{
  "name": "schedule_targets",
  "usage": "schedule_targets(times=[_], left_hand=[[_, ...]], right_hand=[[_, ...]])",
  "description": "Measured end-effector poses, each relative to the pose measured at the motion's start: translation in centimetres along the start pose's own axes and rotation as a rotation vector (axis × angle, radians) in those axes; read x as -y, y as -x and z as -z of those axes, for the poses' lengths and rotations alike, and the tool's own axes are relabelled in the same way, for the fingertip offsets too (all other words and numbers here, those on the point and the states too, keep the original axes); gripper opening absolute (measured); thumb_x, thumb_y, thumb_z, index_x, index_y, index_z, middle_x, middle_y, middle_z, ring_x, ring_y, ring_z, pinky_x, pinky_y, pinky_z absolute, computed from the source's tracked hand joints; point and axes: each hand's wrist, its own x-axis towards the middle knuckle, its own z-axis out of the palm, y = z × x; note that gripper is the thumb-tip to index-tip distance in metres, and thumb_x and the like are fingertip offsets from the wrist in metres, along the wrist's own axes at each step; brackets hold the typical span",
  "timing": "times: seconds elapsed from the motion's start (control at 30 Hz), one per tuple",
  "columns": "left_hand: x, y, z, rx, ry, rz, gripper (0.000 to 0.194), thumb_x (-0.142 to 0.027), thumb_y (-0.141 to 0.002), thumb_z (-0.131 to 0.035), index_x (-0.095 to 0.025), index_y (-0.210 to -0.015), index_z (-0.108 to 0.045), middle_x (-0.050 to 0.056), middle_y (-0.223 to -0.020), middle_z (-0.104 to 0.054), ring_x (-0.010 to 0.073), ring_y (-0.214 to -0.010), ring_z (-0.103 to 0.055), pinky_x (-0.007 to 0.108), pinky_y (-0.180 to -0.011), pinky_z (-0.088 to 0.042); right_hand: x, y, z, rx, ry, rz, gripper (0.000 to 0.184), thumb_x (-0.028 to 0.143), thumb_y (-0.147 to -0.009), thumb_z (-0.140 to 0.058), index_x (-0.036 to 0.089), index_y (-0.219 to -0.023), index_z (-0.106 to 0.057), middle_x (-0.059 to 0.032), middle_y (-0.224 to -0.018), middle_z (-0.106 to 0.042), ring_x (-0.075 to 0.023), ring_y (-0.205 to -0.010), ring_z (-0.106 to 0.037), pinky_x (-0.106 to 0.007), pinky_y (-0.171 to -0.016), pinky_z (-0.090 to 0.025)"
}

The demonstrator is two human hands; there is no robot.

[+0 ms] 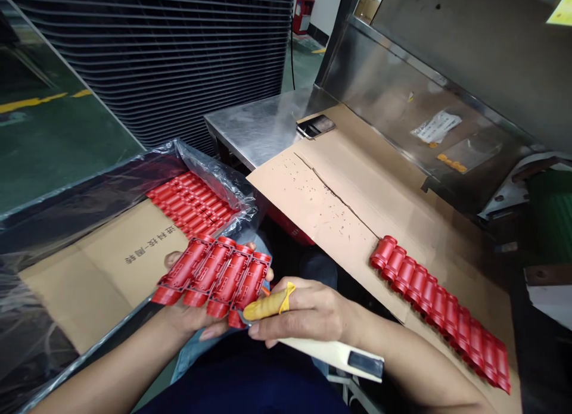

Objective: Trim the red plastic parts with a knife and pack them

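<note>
While the left hand [192, 316] cradles a red plastic strip [214, 277] from below, fingers curled under it, the right hand [304, 310] grips a cream tool handle [330, 354], its yellow finger cot [268, 304] touching the strip. Stacked red strips [192, 202] sit in a plastic-lined carton [102, 271]; a further row [438, 307] lies on a cardboard sheet [313, 205].
</note>
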Motion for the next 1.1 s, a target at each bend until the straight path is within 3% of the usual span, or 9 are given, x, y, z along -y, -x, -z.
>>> schedule_targets(times=[0.13,0.37,0.53,0.67,0.77,0.83,0.9,1.0,1.1], left_hand=[[0.1,-0.3,0.7,0.141,-0.035,0.090,0.069,-0.067,-0.096,-0.073,-0.020,-0.146,-0.076,0.024,-0.121,-0.090,0.0447,-0.092,-0.087,0.038,-0.046,-0.063],[0.0,0.1,-0.3,0.191,-0.035,0.045,0.057,-0.063,-0.100,-0.072,-0.021,-0.137,-0.078,0.021,-0.122,-0.091,0.0418,-0.098,-0.088,0.038,-0.060,-0.070],[0.1,-0.3,0.1,0.275,-0.025,0.058,0.059,-0.063,-0.104,-0.064,-0.016,-0.138,-0.074,0.020,-0.118,-0.091,0.0394,-0.090,-0.089,0.037,-0.055,-0.068],[0.4,-0.7,0.4,0.310,-0.011,0.068,0.055,-0.058,-0.103,-0.070,-0.018,-0.140,-0.072,0.020,-0.124,-0.090,0.0373,-0.094,-0.090,0.033,-0.059,-0.068],[0.8,-0.7,0.4,0.321,-0.005,0.084,0.053,-0.054,-0.106,-0.067,-0.019,-0.145,-0.070,0.020,-0.121,-0.090,0.0366,-0.101,-0.090,0.027,-0.056,-0.063],[0.9,-0.8,0.3,0.334,-0.001,0.092,0.051,-0.053,-0.109,-0.064,-0.018,-0.146,-0.070,0.019,-0.120,-0.090,0.0360,-0.101,-0.089,0.026,-0.055,-0.061],[1.0,-0.9,0.1,0.327,0.007,0.068,0.050,-0.052,-0.110,-0.063,-0.020,-0.146,-0.070,0.018,-0.120,-0.090,0.0334,-0.099,-0.089,0.027,-0.058,-0.062],[0.9,-1.3,-0.4,0.305,0.009,0.031,0.058,-0.058,-0.106,-0.065,-0.019,-0.148,-0.069,0.019,-0.125,-0.088,0.0314,-0.094,-0.087,0.028,-0.058,-0.061],[0.4,-1.5,-1.0,0.278,-0.009,0.032,0.076,-0.068,-0.101,-0.065,-0.015,-0.155,-0.066,0.024,-0.131,-0.085,0.0366,-0.093,-0.086,0.029,-0.050,-0.057]], right_hand=[[0.4,-1.0,0.9,0.053,-0.040,-0.025,0.021,0.018,-0.115,-0.075,0.001,-0.126,-0.083,-0.0169,-0.127,-0.090,-0.0171,-0.125,-0.085,-0.025,-0.114,-0.069],[-0.2,-1.0,0.8,0.047,-0.069,-0.002,0.019,0.015,-0.117,-0.072,0.001,-0.125,-0.082,-0.0172,-0.125,-0.089,-0.0180,-0.124,-0.084,-0.025,-0.111,-0.070],[0.1,-1.2,1.0,0.105,0.011,0.006,0.019,0.017,-0.119,-0.069,0.003,-0.123,-0.081,-0.0144,-0.122,-0.088,-0.0153,-0.118,-0.082,-0.022,-0.106,-0.069],[0.4,-1.8,0.0,0.109,0.312,0.141,0.020,0.016,-0.113,-0.073,0.017,-0.096,-0.083,-0.0053,-0.098,-0.086,-0.0169,-0.090,-0.078,-0.024,-0.077,-0.071],[0.3,-2.5,-0.6,0.062,0.433,0.301,0.032,0.009,-0.100,-0.075,0.024,-0.071,-0.074,-0.0011,-0.072,-0.072,-0.0166,-0.063,-0.062,-0.028,-0.052,-0.058],[0.2,-2.7,-0.6,0.059,0.423,0.353,0.035,0.007,-0.097,-0.074,0.025,-0.067,-0.070,0.0007,-0.067,-0.068,-0.0154,-0.057,-0.057,-0.027,-0.048,-0.055],[0.4,-2.5,-0.9,0.078,0.299,0.245,0.029,0.011,-0.105,-0.072,0.023,-0.079,-0.075,-0.0012,-0.078,-0.077,-0.0150,-0.066,-0.069,-0.024,-0.059,-0.063],[0.9,-1.2,-2.2,0.170,-0.205,-0.043,0.015,0.024,-0.119,-0.068,0.014,-0.112,-0.077,-0.0096,-0.107,-0.089,-0.0155,-0.099,-0.087,-0.022,-0.092,-0.071],[1.5,0.4,-3.9,0.052,-0.752,-0.262,0.032,0.043,-0.122,-0.067,0.011,-0.118,-0.071,-0.0139,-0.098,-0.089,-0.0159,-0.083,-0.088,-0.021,-0.077,-0.072]])
